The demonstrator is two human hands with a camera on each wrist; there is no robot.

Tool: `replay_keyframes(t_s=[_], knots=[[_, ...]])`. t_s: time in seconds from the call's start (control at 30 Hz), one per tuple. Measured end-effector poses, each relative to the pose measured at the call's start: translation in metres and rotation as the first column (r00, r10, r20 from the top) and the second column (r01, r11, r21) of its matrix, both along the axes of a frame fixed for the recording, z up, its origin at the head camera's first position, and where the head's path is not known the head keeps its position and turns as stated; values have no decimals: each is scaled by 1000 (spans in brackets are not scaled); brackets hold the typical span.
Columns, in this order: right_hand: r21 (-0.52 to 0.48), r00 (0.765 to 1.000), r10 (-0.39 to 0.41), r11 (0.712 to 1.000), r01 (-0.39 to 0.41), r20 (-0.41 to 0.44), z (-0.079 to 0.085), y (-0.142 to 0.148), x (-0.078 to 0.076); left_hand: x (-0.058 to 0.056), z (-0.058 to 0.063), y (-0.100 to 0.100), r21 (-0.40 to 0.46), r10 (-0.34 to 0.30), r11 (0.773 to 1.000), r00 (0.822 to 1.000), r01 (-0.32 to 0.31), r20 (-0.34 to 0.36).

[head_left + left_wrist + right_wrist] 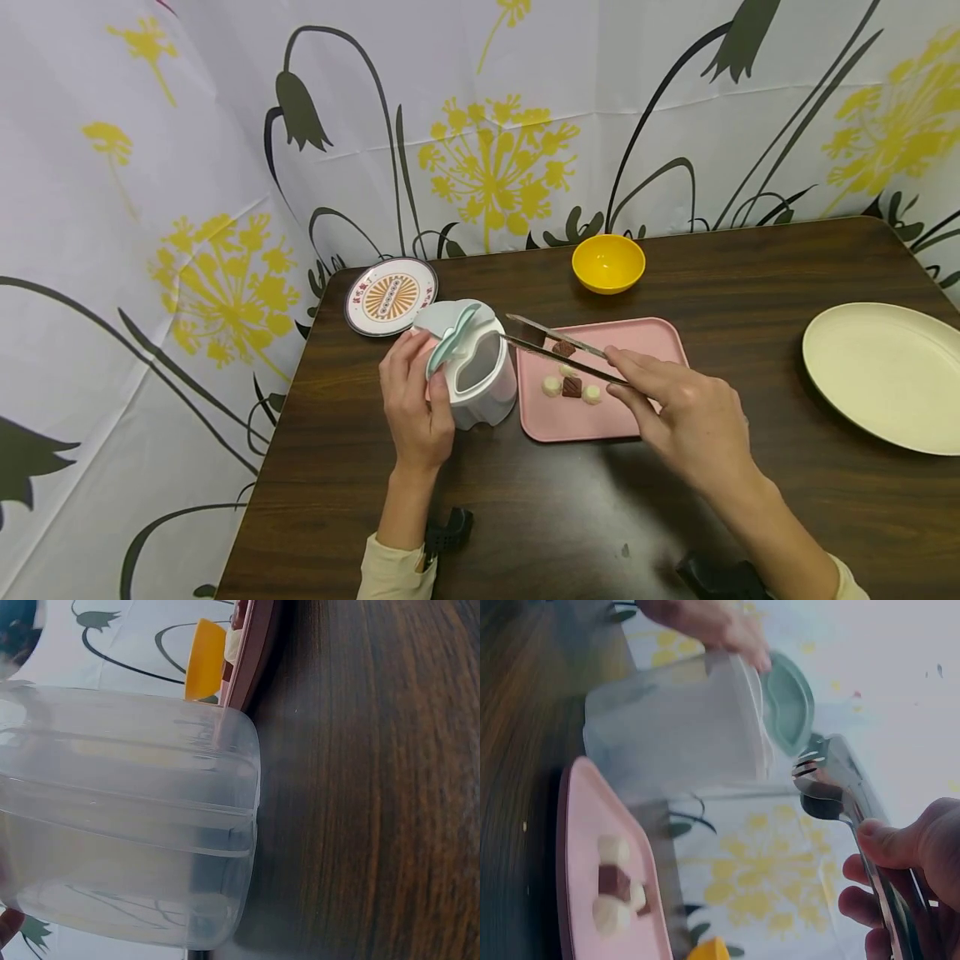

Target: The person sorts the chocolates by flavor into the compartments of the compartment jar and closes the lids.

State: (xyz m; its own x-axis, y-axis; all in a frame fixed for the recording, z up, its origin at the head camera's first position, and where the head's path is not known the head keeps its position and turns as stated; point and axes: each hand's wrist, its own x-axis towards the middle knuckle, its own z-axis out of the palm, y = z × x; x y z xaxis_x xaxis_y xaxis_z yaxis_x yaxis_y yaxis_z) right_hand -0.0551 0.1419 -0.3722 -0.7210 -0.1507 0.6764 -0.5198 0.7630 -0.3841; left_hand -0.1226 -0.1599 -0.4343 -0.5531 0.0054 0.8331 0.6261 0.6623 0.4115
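Note:
A translucent container with a white top and a raised mint-green flap stands at the tray's left edge. My left hand grips its lid from the left, the thumb near the flap. My right hand holds metal tongs, with one fork-shaped tip and one spoon-shaped tip in the right wrist view. Nothing shows between those tips, which reach the container's opening. Below the tongs, brown chocolates and white chocolates lie on a pink tray.
Behind the tray is a yellow bowl. A patterned plate sits at the back left, partly behind the container. To the far right lies a large cream plate. A flowered cloth hangs along the back of the dark wooden table.

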Motion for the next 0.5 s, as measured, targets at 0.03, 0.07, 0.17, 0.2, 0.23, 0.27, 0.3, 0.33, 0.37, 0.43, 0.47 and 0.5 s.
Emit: replay_keyframes(t_s=[0.03,0.07,0.17,0.2,0.23,0.27,0.3,0.33,0.37,0.43,0.47,0.5], knots=[[4,1000,12,1000,-12,-1,1,-4,0,0,0,0,-1,0,1000,1000,0,2],[7,1000,22,1000,-22,1,1,-7,-1,0,0,0,-2,0,1000,1000,0,4],[2,998,59,998,-59,21,1,-16,-2,0,0,0,-4,-1,1000,1000,1,11],[-3,997,74,997,-74,27,1,-19,-3,0,0,0,-5,-3,1000,1000,3,13],[-7,995,89,996,-88,35,0,-21,-4,-1,0,0,-5,-4,1000,1000,4,14],[-13,994,104,995,-103,42,0,-22,-5,-1,0,0,-5,-4,1000,1000,4,13],[-18,992,116,993,-115,46,-1,-24,-5,-1,0,1,-5,-5,1000,1000,5,13],[-24,991,126,992,-125,50,-2,-25,-6,-1,0,1,-4,-6,1000,1000,6,11],[-27,990,132,991,-131,48,-3,-26,-7,-1,0,1,-3,-6,1000,1000,6,10],[-27,990,133,991,-132,49,-4,-28,-8,-1,0,1,-3,-4,1000,1000,4,10],[-28,990,131,991,-130,49,-5,-29,-8,-1,0,1,-2,-4,1000,1000,4,10],[-26,991,127,992,-126,50,-5,-29,-9,-1,0,1,-1,-3,1000,1000,3,10]])
